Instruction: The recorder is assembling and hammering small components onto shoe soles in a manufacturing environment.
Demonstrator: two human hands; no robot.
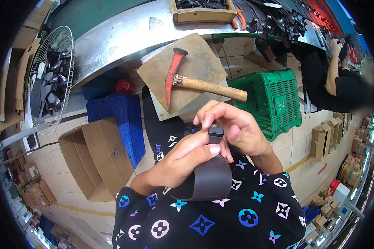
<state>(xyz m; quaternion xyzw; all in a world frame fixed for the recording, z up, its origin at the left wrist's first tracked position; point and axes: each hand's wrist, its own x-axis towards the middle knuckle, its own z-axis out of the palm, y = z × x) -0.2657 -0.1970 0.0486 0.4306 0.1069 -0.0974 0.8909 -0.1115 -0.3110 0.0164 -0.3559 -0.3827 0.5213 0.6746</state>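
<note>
Close to my body I hold a dark brown, smooth curved piece (pixel 213 176) that looks like a shoe sole. A small black block (pixel 215 131) shows at its upper end, between my hands. My left hand (pixel 186 155) is closed on the piece, its thumb pressed along the edge just below the block. Bent round the block from the right are the fingers of my right hand (pixel 237 128), closed; its fingertips are partly hidden. Just beyond my hands, a hammer (pixel 207 88) with a red head and wooden handle lies on a worn brown board (pixel 153 70).
A wire basket (pixel 72 62) of black heels stands at left, near a cardboard box (pixel 106 153) and blue crate (pixel 129 110). A green crate (pixel 280 103) is at right. The metal bench (pixel 124 37) bears a wooden tray (pixel 203 16) and orange-handled pliers (pixel 239 18). Another person (pixel 332 79) sits far right.
</note>
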